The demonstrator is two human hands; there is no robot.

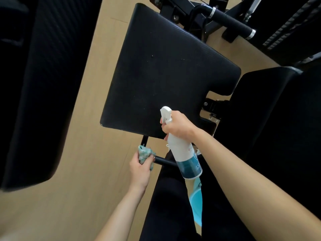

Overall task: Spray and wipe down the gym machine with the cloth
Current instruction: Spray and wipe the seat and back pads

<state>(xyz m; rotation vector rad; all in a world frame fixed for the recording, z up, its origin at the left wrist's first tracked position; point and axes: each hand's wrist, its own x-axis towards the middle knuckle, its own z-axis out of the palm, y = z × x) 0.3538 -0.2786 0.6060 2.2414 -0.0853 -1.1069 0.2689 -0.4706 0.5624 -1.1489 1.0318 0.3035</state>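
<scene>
Black finely ribbed seat pad [161,73], white spray bottle [182,150] with teal lower band, mottled teal-and-white cloth [145,154], pale tan wood-look floor [97,94], black frame bar [165,161], chrome-ringed black handle [231,22]

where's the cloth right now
In the head view the teal cloth is bunched in the left hand, below the near edge of the black pad and left of the spray bottle that the right hand holds.

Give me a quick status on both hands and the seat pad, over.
Right hand grips spray bottle, nozzle toward black seat pad. Left hand holds teal cloth by the frame bar. Nothing blocking the pad.
</scene>
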